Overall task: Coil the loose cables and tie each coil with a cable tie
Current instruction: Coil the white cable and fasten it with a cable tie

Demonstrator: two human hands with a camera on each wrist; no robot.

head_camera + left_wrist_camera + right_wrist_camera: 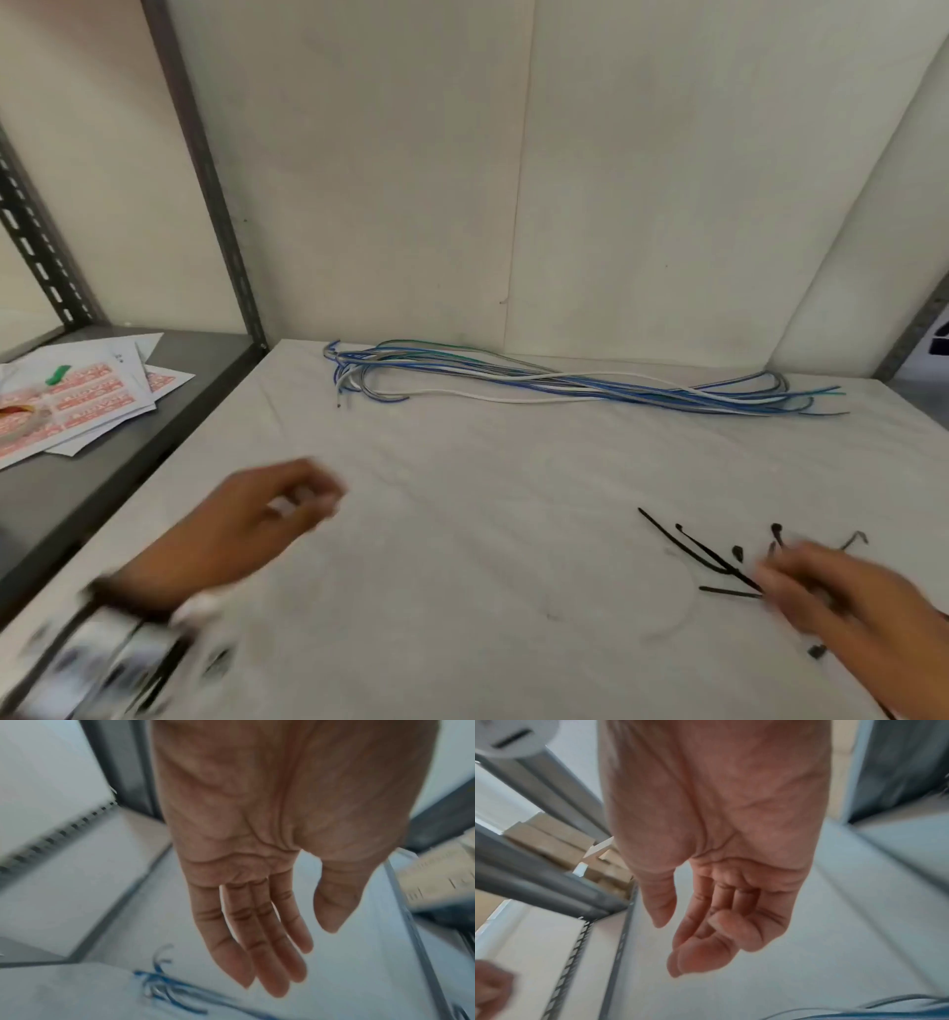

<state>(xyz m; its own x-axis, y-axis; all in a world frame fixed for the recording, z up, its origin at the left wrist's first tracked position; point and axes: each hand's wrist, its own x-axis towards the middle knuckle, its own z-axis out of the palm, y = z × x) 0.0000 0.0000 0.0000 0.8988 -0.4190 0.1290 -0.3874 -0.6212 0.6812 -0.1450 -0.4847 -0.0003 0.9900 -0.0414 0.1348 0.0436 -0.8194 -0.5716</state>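
Evidently nothing is coiled: the loose cables point(565, 385) lie along the tabletop's point(462, 539) far edge. Both hands are empty, the left hand point(267, 509) slack-fingered, the right hand point(842, 591) loosely curled over the cable ties point(719, 565) near the right edge. A hasty grab could scatter those ties.

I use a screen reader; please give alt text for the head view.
Two empty hands, left hand and right hand, hover over a white table; loose cables lie uncoiled at the back, black cable ties by the right hand.
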